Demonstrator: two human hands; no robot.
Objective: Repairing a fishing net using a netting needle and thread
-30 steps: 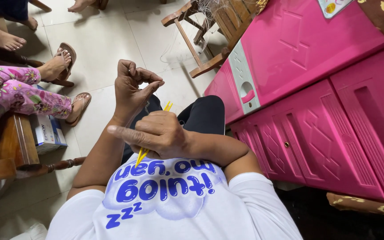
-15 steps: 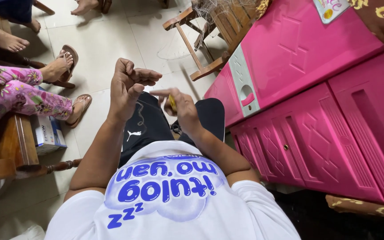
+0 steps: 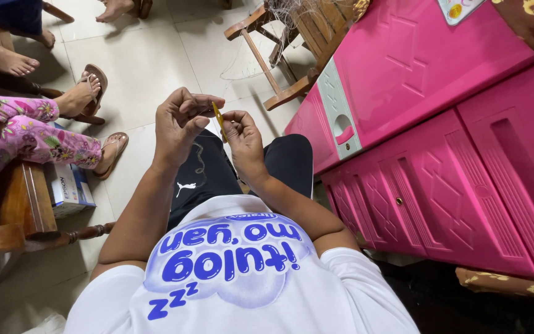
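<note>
- Left hand (image 3: 177, 120) is raised above the lap, fingers curled tight, thumb and forefinger pinched toward the top of a thin yellow stick (image 3: 217, 119); whether they truly clamp it or only touch it I cannot tell.
- Right hand (image 3: 244, 137) sits just beside the left, its grip closed on the lower part of the same yellow stick, fingertips bunched around it.
- The stick stands nearly upright between the two grips, tilted slightly, well above the black shorts (image 3: 217, 173).
- A dark thread (image 3: 200, 162) hangs in a loose curl just below the left grip, lying against the shorts; its upper end is hidden behind the fingers.
- Right of the grips: a pink plastic cabinet (image 3: 452, 173). Ahead of them: a wooden chair (image 3: 279, 49) on the tiled floor (image 3: 149, 62).
- Left of the grips: another person's legs in flowered trousers (image 3: 13, 127), feet in brown sandals (image 3: 109, 151), and a small box (image 3: 69, 185) by a wooden seat.
- Risk, as I judge it: the stick is slim and held only at the fingertips, so a slackened pinch could let it slip into the lap or onto the floor.
- Risk: the loose thread could snag on a finger or pull free of the stick if the hands draw apart too sharply.
</note>
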